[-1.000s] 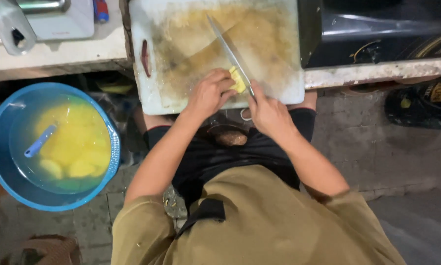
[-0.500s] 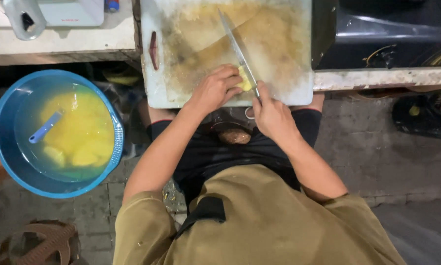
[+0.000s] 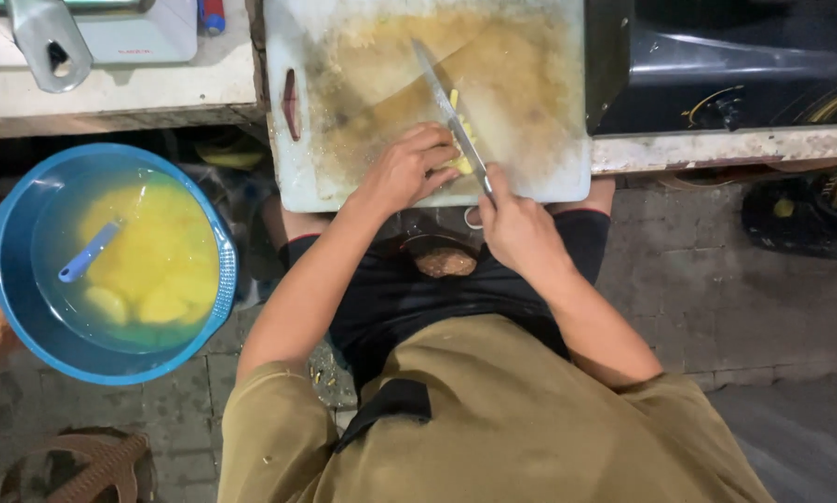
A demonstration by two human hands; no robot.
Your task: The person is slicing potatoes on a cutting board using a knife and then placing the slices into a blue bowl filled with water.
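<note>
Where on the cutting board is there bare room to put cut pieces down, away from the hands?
The cutting board is free along its far edge and right side, beyond the knife. The left strip by the handle slot is bare too. The near edge is crowded: left hand on the yellow pieces, right hand gripping the knife.

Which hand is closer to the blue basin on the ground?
Left. The left hand presses the yellow food on the cutting board, on the side toward the blue basin. The right hand grips the knife, farther away.
</note>
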